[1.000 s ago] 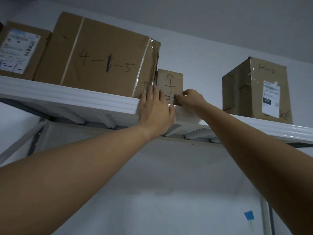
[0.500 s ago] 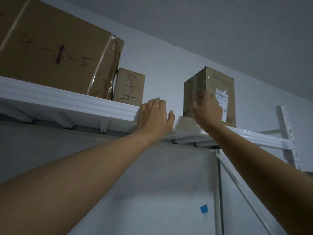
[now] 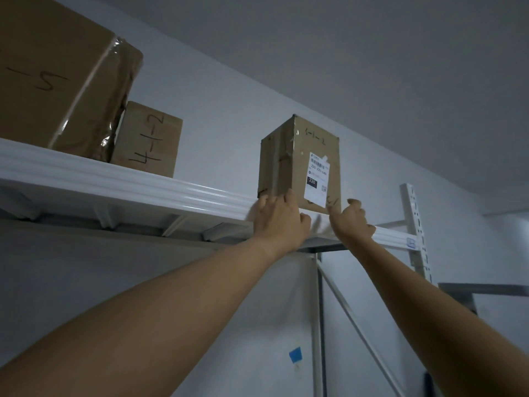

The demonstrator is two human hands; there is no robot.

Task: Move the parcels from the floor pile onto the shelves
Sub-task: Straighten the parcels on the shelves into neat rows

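**While Both Hands Reach Up, a Labelled Parcel Sits on the Top Shelf**

Where the white shelf (image 3: 143, 181) runs from 9 o'clock toward 3 o'clock, a big taped carton (image 3: 51, 81) fills the 10 o'clock corner. The parcel (image 3: 289, 156) stands upright just past 12 o'clock, near the shelf's front edge and well apart from the others. It is brown cardboard, taped along its edges, with handwriting near the top. A smaller box (image 3: 148, 138) marked 4-1-2 sits just beside the carton.

The left hand (image 3: 279, 222) is spread, fingers straight against the parcel's lower left corner and the shelf rail. The right hand (image 3: 352, 222), at the lower right corner, has curled fingers; whether it grips anything is unclear. A white shipping label (image 3: 317, 179) covers the parcel's right face.
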